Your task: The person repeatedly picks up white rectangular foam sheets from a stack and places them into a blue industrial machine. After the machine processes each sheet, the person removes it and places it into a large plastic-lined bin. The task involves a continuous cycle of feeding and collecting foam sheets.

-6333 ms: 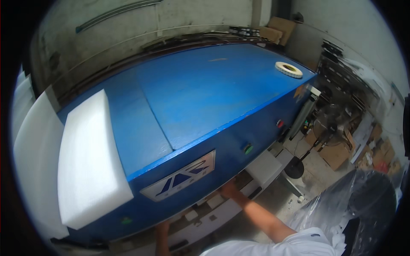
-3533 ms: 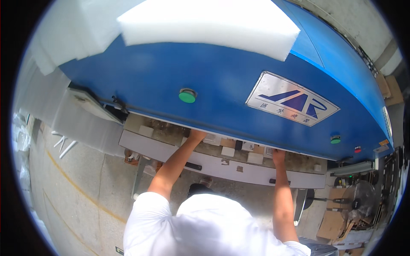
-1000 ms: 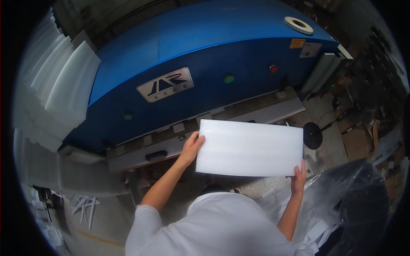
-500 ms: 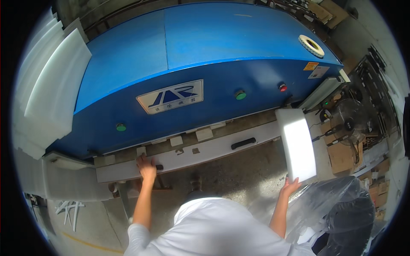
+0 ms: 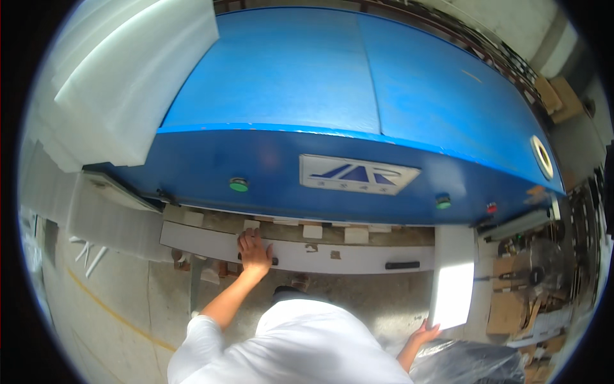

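My left hand (image 5: 254,253) lies palm down with its fingers spread over a long pale front board (image 5: 294,257) of a blue machine. Its fingertips are at a small white block (image 5: 252,224) in the slot behind the board; whether they press on it I cannot tell. A black handle (image 5: 401,265) is fixed on the right part of that board, and another one is partly under my left hand. On the right, my right hand (image 5: 424,333) grips the near end of a long white foam slab (image 5: 453,275). The slab's far end rests at the machine's right corner.
The blue machine (image 5: 268,83) fills the far side, with a green button (image 5: 238,185) and a red button (image 5: 491,208). Tall white foam sheets (image 5: 134,83) stand at left. A tape roll (image 5: 542,157) sits on top. At right are a fan (image 5: 534,274) and clear plastic wrapping (image 5: 467,363).
The view has swung left, so the machine appears shifted right. My left hand stays by the left handle and small block. My right hand still holds the foam slab.
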`<act>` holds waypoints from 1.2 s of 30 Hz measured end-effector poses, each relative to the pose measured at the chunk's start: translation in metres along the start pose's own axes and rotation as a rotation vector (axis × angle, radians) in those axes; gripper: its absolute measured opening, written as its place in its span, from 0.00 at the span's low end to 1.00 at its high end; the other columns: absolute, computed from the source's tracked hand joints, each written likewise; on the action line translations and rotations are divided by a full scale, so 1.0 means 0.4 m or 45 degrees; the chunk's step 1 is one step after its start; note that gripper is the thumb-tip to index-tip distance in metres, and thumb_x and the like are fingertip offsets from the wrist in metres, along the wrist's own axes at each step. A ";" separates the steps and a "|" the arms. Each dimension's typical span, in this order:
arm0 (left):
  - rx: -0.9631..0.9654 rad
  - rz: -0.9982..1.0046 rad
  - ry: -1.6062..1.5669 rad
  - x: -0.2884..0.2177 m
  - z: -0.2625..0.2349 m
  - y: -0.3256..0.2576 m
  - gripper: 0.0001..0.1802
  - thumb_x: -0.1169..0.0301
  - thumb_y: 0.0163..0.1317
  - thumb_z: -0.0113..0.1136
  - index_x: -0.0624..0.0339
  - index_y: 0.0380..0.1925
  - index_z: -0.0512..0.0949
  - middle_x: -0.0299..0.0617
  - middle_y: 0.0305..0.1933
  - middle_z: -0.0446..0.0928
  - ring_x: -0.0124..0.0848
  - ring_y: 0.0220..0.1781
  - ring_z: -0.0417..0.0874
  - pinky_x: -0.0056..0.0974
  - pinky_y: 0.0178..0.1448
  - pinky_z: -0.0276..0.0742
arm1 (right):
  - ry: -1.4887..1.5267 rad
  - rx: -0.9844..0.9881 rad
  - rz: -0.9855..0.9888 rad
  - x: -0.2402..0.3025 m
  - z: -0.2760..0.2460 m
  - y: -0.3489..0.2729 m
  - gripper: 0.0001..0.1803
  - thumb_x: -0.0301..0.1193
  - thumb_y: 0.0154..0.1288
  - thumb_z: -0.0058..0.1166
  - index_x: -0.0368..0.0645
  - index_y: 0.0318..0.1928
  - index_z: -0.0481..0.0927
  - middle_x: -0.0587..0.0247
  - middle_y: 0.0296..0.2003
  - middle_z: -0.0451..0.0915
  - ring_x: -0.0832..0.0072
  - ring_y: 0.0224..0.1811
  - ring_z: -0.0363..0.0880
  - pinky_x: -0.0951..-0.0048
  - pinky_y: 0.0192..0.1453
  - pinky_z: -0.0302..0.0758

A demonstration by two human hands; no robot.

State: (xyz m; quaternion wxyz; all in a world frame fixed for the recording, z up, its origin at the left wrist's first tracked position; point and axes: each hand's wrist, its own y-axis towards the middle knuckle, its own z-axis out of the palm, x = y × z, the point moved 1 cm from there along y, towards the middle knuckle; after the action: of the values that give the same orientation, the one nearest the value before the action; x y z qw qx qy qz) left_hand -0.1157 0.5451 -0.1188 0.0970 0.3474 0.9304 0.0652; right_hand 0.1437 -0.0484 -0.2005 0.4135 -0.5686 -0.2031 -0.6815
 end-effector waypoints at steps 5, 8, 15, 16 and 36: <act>0.087 -0.037 -0.041 0.012 0.001 0.000 0.49 0.52 0.62 0.60 0.77 0.70 0.51 0.73 0.73 0.46 0.68 0.76 0.43 0.67 0.76 0.39 | -0.025 0.202 0.030 0.009 0.111 -0.027 0.37 0.38 0.72 0.50 0.45 0.75 0.51 0.50 0.67 0.62 0.57 0.63 0.68 0.53 0.51 0.75; 0.159 -0.085 -0.196 -0.002 -0.012 0.040 0.51 0.51 0.62 0.60 0.77 0.71 0.47 0.75 0.74 0.41 0.69 0.77 0.38 0.68 0.77 0.34 | 0.064 0.374 0.039 -0.015 0.215 0.006 0.35 0.39 0.74 0.48 0.49 0.75 0.50 0.52 0.70 0.58 0.55 0.67 0.63 0.48 0.58 0.75; 0.043 0.053 -0.347 0.077 0.128 0.222 0.41 0.56 0.62 0.63 0.65 0.69 0.60 0.63 0.72 0.59 0.62 0.73 0.55 0.61 0.76 0.46 | -1.482 0.129 -0.768 -0.003 0.609 -0.117 0.40 0.35 0.69 0.54 0.42 0.75 0.51 0.46 0.75 0.49 0.50 0.78 0.46 0.42 0.75 0.50; 0.071 0.093 -0.439 0.094 0.145 0.247 0.37 0.57 0.62 0.63 0.63 0.66 0.64 0.60 0.69 0.63 0.60 0.71 0.59 0.59 0.75 0.49 | -1.313 0.345 -0.832 -0.011 0.640 -0.166 0.42 0.34 0.66 0.56 0.41 0.75 0.51 0.44 0.75 0.49 0.48 0.78 0.46 0.44 0.76 0.49; -0.123 0.097 -1.452 0.049 0.300 0.384 0.18 0.69 0.64 0.57 0.69 0.50 0.75 0.55 0.59 0.73 0.48 0.58 0.73 0.50 0.65 0.66 | -0.726 1.179 -0.954 -0.369 0.982 -0.250 0.17 0.34 0.69 0.53 0.43 0.55 0.79 0.52 0.54 0.78 0.57 0.62 0.72 0.56 0.65 0.68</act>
State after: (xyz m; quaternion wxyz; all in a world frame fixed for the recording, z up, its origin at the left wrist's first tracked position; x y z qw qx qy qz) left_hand -0.0056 0.6798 -0.2092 0.5968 0.3562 0.7138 -0.0867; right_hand 0.3043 0.3519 -0.2140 0.2804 -0.3810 -0.7609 -0.4442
